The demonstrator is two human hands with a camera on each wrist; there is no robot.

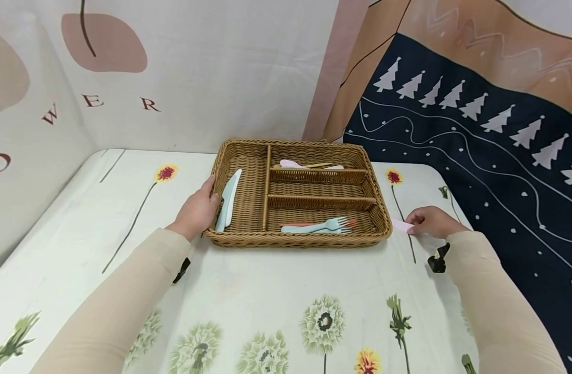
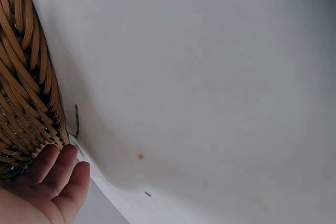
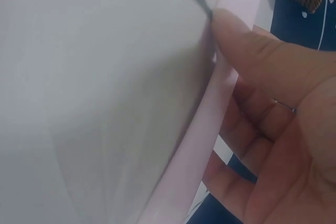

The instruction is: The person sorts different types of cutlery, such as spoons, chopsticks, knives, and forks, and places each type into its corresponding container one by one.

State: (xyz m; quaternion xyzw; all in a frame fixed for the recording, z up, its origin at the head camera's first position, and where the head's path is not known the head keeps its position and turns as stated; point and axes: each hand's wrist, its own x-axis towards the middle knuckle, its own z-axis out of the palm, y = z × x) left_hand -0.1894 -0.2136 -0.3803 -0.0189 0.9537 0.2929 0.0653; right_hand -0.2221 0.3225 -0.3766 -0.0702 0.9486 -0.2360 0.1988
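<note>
A brown wicker cutlery basket (image 1: 292, 240) with wooden-edged dividers sits on the table. My left hand (image 1: 197, 210) holds its left rim, thumb over the edge; the left wrist view shows three fingers (image 2: 65, 179) loosely bent by the woven wall. To the basket's right, my right hand (image 1: 430, 221) pinches a pink piece of cutlery (image 3: 184, 174) between thumb and fingers, low over the tablecloth. Its ends lie outside the right wrist view, so I cannot tell its kind. A light blue knife (image 1: 223, 208) and a white knife (image 1: 234, 195) lie in the left compartment.
Light blue forks (image 1: 330, 224) and an orange utensil (image 1: 353, 223) share the front right compartment. The back one has a pink spoon (image 1: 291, 163) and other utensils. A flowered cloth (image 1: 248, 291) covers the table; a white curtain (image 1: 211, 67) hangs behind.
</note>
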